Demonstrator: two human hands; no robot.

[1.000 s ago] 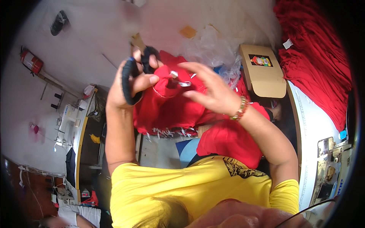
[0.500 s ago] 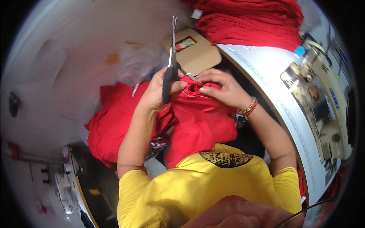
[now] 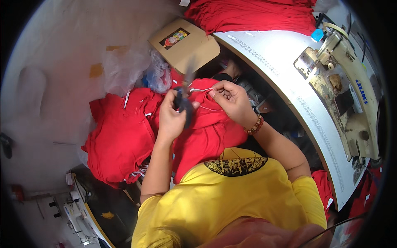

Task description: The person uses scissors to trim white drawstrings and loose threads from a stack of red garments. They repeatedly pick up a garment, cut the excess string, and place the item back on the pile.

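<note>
Scissor blades (image 3: 190, 77) blurred, red cloth stack (image 3: 252, 16) cut off at top edge, small yellow thing (image 3: 108, 215) unclear

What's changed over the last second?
Right hand: spread open a second ago, now pinching the red garment beside a white strip. Scissors: swung from pointing up-left to slightly up-right in the picture, blades blurred. View turned rightward. Unchanged: left hand holding the scissors.

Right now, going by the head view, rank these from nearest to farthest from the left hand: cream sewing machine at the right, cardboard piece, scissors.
1. Scissors: in the left hand itself.
2. Cardboard piece: beyond the hand, toward the picture's top.
3. Cream sewing machine: far to the right.
</note>
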